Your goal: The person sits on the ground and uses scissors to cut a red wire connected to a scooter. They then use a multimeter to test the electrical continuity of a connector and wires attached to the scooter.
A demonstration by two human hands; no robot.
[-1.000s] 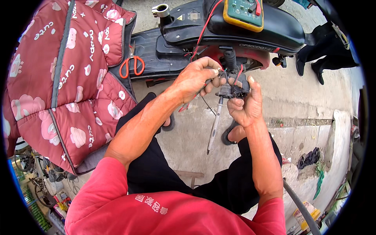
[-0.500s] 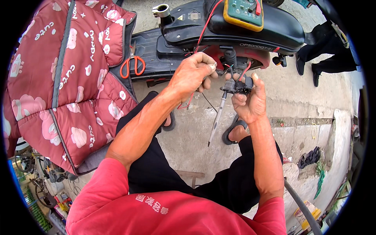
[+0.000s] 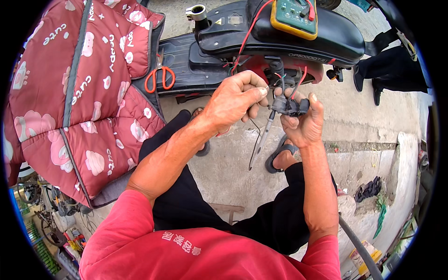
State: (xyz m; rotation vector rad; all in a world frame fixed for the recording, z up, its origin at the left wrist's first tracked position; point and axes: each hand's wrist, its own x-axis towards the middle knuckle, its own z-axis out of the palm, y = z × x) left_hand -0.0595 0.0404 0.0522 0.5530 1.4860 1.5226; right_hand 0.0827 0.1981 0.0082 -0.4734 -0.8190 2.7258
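Observation:
My left hand (image 3: 240, 98) is closed in a pinch, the thumb and index finger on what looks like a thin wire end, too small to be sure of. Just right of it, my right hand (image 3: 303, 121) grips a black switch-like part (image 3: 296, 106) with red and dark wires (image 3: 298, 81) coming out of it. A long screwdriver-like tool with a pale translucent body (image 3: 265, 140) hangs point down below that part; how it is held is hidden. Behind both hands is the black electric scooter (image 3: 280, 49) with loose wiring.
A green-and-yellow meter (image 3: 294, 25) lies on the scooter's seat. Orange-handled scissors (image 3: 158, 79) rest by a padded pink cover (image 3: 70, 93) at left. Another person's dark-clad legs (image 3: 387, 70) are at upper right. A low concrete ledge (image 3: 392, 172) runs at right.
My right hand has moved a little right and, since half a second ago, slightly down, carrying the black part and the hanging tool. My left hand has shifted slightly right.

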